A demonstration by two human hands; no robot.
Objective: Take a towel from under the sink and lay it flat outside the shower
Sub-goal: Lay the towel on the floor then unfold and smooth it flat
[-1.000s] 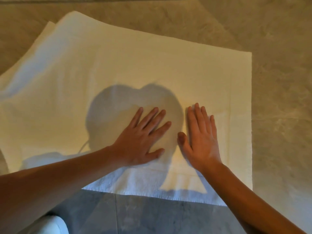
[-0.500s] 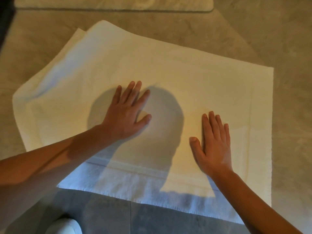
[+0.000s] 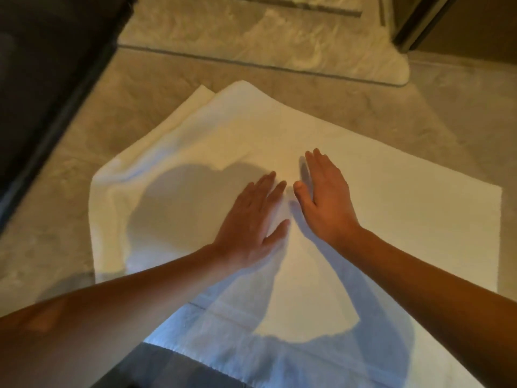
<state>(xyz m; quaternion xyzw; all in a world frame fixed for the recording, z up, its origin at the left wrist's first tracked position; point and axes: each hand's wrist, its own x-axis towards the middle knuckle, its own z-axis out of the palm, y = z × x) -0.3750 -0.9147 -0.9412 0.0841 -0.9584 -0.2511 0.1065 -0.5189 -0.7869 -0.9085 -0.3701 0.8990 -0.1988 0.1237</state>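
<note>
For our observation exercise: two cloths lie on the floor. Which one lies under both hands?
The white towel, beneath the left hand and right hand; the shaggy mat beyond lies untouched.

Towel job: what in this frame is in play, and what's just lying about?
In play: white towel, spread on the floor; left hand and right hand, both flat on it.
Lying about: bath mat beyond the towel; dark panel at left; metal frame, top right.
</note>
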